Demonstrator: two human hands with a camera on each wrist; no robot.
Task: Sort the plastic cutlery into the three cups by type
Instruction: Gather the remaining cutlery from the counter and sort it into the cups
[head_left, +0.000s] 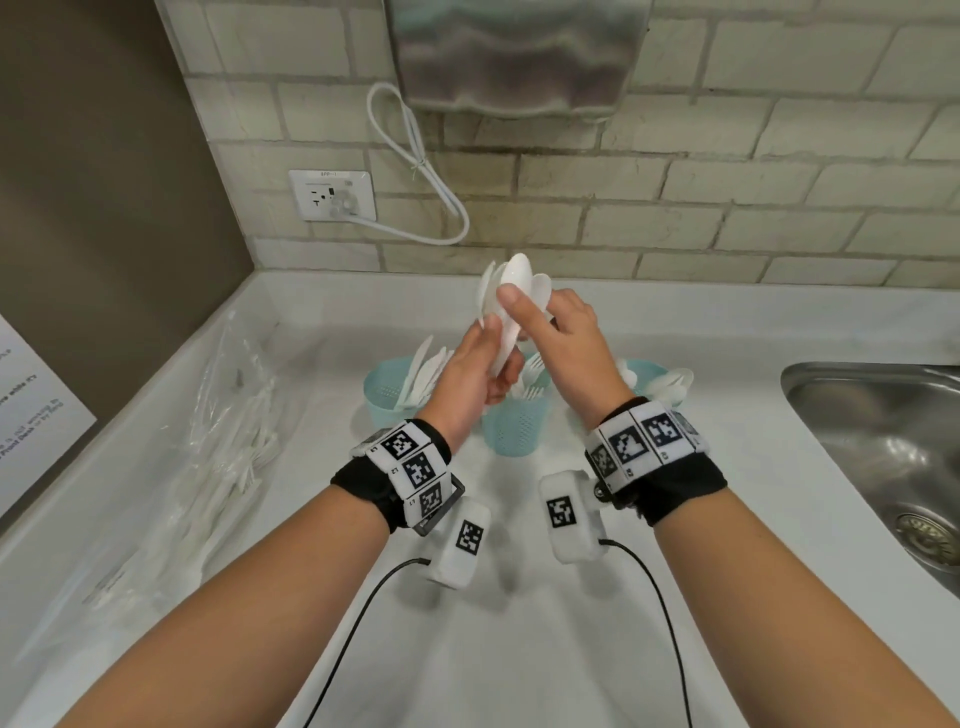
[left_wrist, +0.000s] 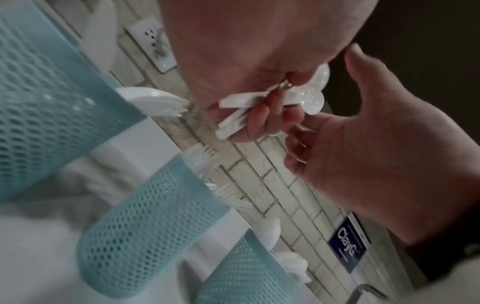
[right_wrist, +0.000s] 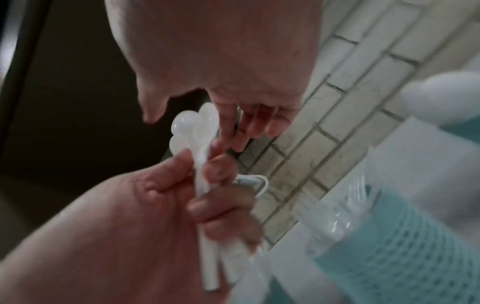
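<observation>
Left hand (head_left: 470, 371) grips a bunch of white spoons (head_left: 511, 291) by the handles, fingers curled round them, bowls up. Right hand (head_left: 563, 338) is at the spoon bowls, thumb against the top one, other fingers loosely extended; right wrist view shows those fingers (right_wrist: 249, 125) beside the bowls, not wrapped round them.

Landmark = middle cup (head_left: 515, 423), teal mesh, on the desk (head_left: 519, 649). Both hands are above it, spoons held up toward the tiled wall (head_left: 727, 171). Middle cup holds forks (head_left: 530, 382). Left cup (head_left: 387, 400) just left of it holds flat white pieces, look like knives. Right cup (head_left: 647, 376) behind-right of it holds spoons. Clear plastic bag (head_left: 228, 447) with more white cutlery lies well left of it. Steel sink (head_left: 893, 457) well right. Wall socket (head_left: 332, 196) with white cable behind-left, on the wall.
</observation>
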